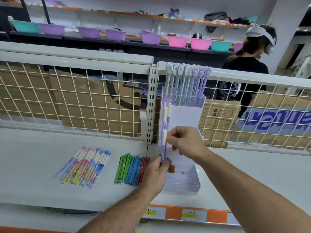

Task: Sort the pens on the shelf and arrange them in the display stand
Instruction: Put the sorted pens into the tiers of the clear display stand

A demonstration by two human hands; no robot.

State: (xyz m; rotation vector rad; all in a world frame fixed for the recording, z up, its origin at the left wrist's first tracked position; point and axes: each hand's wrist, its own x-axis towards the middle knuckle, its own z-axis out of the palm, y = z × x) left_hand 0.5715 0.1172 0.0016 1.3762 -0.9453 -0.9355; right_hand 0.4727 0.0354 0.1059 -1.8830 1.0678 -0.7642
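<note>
Beside the display stand (193, 186), L hand (155, 173) is gripping purple pens (163, 149) at lower ends w/ curled fingers; R hand (184, 142) is pinching one's white grip.

Left hand (156, 172), right hand (183, 140) bare; 2 forearms (244, 179) bare, dark hair.

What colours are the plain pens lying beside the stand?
The plain pens are green, blue and dark red; head view.
</note>
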